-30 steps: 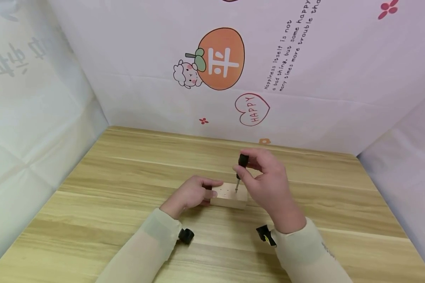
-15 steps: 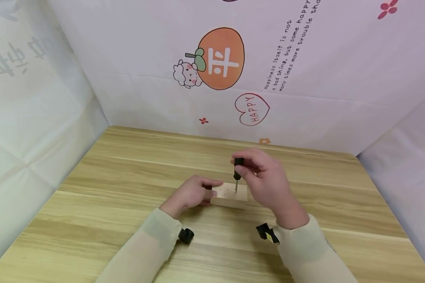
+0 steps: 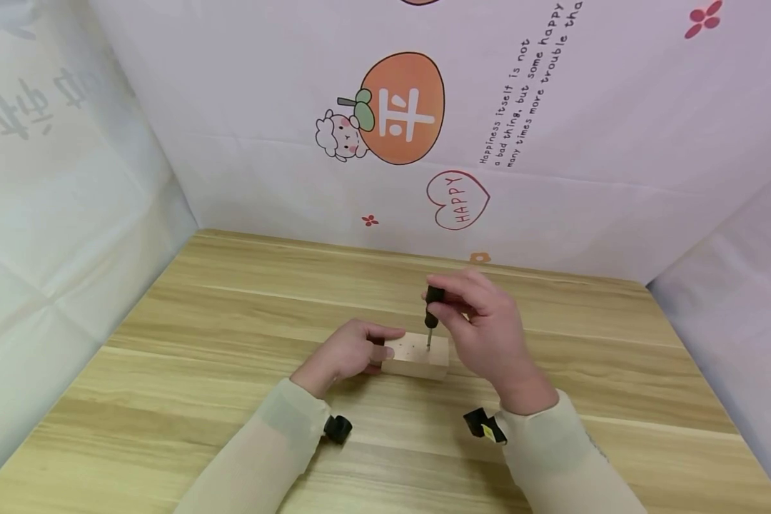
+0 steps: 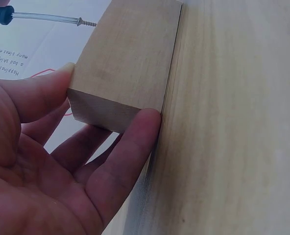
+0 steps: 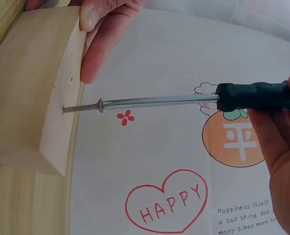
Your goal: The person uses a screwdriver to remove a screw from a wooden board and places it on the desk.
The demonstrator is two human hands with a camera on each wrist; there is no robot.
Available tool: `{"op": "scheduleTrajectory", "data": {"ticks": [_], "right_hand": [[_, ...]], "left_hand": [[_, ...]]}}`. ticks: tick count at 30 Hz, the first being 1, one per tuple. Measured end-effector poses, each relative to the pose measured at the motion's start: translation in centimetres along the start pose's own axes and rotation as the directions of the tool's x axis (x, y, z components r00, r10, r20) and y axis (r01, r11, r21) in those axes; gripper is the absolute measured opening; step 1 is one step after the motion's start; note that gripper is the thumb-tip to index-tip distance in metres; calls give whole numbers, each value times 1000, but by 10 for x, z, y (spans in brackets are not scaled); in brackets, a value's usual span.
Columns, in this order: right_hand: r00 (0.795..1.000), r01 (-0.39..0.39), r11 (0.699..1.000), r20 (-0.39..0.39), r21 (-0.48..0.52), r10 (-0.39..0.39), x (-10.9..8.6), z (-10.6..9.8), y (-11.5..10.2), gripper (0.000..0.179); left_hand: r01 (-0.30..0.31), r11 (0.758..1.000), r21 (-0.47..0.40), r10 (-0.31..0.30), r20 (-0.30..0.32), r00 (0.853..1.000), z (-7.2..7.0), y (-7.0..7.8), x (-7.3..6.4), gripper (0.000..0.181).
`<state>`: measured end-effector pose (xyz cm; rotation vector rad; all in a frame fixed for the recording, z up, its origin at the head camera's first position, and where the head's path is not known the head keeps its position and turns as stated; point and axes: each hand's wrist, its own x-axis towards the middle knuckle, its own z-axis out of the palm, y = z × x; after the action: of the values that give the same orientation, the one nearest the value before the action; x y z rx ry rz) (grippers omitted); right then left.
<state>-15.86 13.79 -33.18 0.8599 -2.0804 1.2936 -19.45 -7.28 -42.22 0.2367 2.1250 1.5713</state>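
Observation:
A pale wooden block (image 3: 417, 368) lies on the table, with several small holes in its top. My left hand (image 3: 347, 350) grips the block's left end, thumb on the top edge and fingers round the side. A screw (image 5: 81, 108) stands in one of the holes, most of its thread showing above the wood. The screwdriver (image 3: 432, 307) is upright over it, its metal shaft (image 5: 159, 101) meeting the screw head. My right hand (image 3: 488, 335) holds the black handle (image 5: 255, 96) between thumb and fingers. In the left wrist view the screw (image 4: 88, 23) and driver tip also line up.
The wood-grain table (image 3: 231, 400) extends around the block on all sides. A white printed cloth (image 3: 283, 93) stands behind it, with more cloth at both sides. Black wrist-worn devices (image 3: 338, 429) sit at both cuffs.
My right hand and the screwdriver have shifted slightly left, and the handle now stands more upright. The fingers have changed their hold on the handle. My left hand and the block stay put.

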Motion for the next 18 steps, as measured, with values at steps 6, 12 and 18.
{"op": "scheduleTrajectory", "data": {"ticks": [6,12,18], "right_hand": [[999,-16,998,28,-65,18,0,2,-2,41],[1000,7,985,-13,-171,-9,2,4,-4,36],[998,28,1000,57,-7,-28,1,1,4,39]], "left_hand": [[1,1000,-13,-1,0,1000,-1,-2,0,35],[-8,1000,-14,9,4,1000,-1,-1,-1,35],[-1,1000,-15,1,10,1000,-1,0,0,35]]}}
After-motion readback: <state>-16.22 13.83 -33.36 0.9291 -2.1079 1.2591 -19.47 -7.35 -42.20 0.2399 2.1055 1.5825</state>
